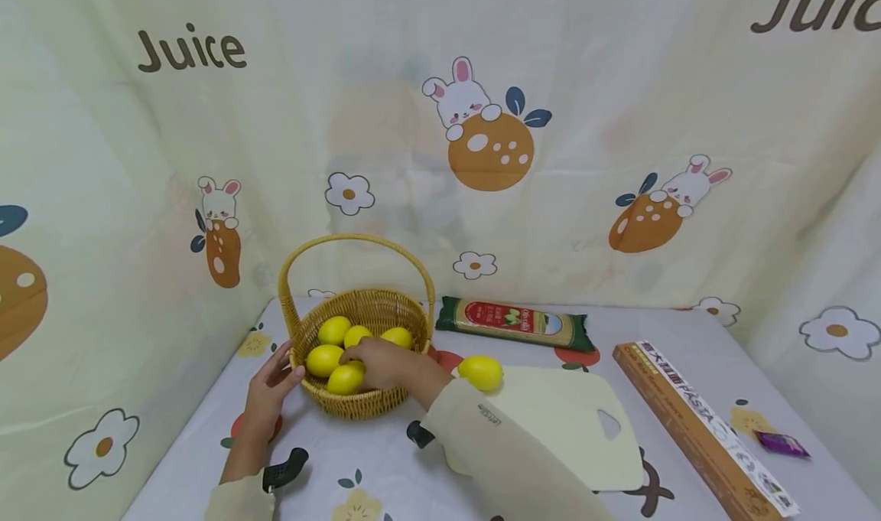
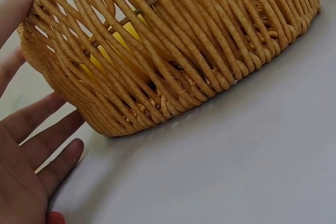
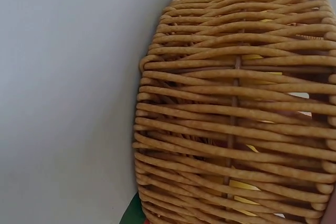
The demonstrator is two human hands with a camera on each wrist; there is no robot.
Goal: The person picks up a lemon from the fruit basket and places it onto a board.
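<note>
A yellow wicker basket (image 1: 361,406) with a tall hoop handle stands on the table and holds several lemons (image 1: 323,361). My left hand (image 1: 264,395) is at its left side, the thumb at the rim. In the left wrist view the fingers (image 2: 37,116) lie fairly straight and spread against the woven outside. Reaching over the rim, my right hand (image 1: 385,364) has its fingers bent around a lemon (image 1: 344,379) at the front; some fingertips are hidden. Outside the basket, another lemon (image 1: 482,372) rests at the upper left corner of a cream cutting board (image 1: 571,421).
Behind the board lies a green-ended pasta packet (image 1: 516,323). A long brown and white pasta box (image 1: 702,429) lies slanted on the right, with a small purple packet (image 1: 782,444) beyond it. A printed curtain (image 1: 385,123) hangs behind the table.
</note>
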